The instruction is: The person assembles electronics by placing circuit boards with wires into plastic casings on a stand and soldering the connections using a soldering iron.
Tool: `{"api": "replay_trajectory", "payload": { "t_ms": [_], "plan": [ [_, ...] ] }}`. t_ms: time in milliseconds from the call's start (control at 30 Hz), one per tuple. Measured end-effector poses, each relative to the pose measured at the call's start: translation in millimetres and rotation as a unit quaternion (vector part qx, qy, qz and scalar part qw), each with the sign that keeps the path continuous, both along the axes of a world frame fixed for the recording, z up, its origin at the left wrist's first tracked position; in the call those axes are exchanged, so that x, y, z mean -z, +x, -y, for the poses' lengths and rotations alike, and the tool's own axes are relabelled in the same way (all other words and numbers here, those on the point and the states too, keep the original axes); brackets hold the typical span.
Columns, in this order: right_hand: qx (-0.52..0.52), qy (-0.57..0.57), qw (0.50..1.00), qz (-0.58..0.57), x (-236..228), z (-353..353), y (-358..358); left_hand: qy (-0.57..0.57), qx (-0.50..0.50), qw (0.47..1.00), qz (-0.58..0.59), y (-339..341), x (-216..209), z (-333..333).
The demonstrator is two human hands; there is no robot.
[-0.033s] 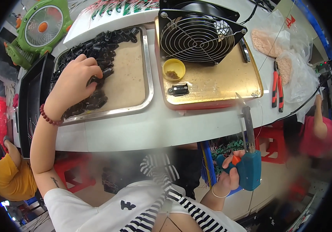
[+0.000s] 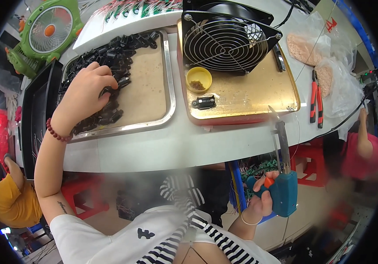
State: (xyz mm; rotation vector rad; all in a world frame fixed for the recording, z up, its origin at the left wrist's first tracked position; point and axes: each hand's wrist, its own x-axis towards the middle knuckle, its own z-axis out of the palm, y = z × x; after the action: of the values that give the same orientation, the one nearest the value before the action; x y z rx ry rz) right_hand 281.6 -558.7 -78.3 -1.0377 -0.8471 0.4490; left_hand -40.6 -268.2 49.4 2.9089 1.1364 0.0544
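Observation:
My left hand (image 2: 85, 92) is over a metal tray (image 2: 169, 94), down among a pile of small black plastic parts (image 2: 118, 59). Its fingers are curled round one of these parts, mostly hidden under the hand. In my right hand (image 2: 260, 204), below the table's front edge, is a teal soldering gun (image 2: 284, 193) with an orange trigger. Its metal tip points up, close to the front right corner of a gold-topped tin (image 2: 250, 99). A single black part (image 2: 204, 102) lies on the tin, beside a yellow cup (image 2: 199, 79) with brown bits in it.
A black fan with a wire guard (image 2: 226, 50) stands on the tin. Red-handled pliers (image 2: 316, 103) and plastic bags of pinkish pieces (image 2: 325, 79) lie to the right. A green fan (image 2: 48, 31) and a black tray (image 2: 39, 114) are at left. Other people sit on both sides.

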Motion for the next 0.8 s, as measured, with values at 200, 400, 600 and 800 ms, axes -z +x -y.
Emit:
{"api": "replay_trajectory", "payload": {
  "t_ms": [200, 400, 600, 800],
  "plan": [
    [0.003, -0.003, 1.000, -0.009, -1, -3, -2, 0.005, -0.010, 1.000, 0.002, -3, 11, 2],
    [-0.004, 0.000, 1.000, -0.003, -3, -4, -3, -0.153, -0.062, 0.967, 0.192, 14, 19, 8],
    [-0.012, 0.010, 1.000, 0.002, -3, -1, -3, -0.110, 0.033, 0.969, 0.217, 33, 16, 13],
    [-0.001, 0.001, 1.000, -0.002, -3, 3, 0, -0.145, 0.002, 0.977, 0.155, 23, 9, 10]
  ]
}}
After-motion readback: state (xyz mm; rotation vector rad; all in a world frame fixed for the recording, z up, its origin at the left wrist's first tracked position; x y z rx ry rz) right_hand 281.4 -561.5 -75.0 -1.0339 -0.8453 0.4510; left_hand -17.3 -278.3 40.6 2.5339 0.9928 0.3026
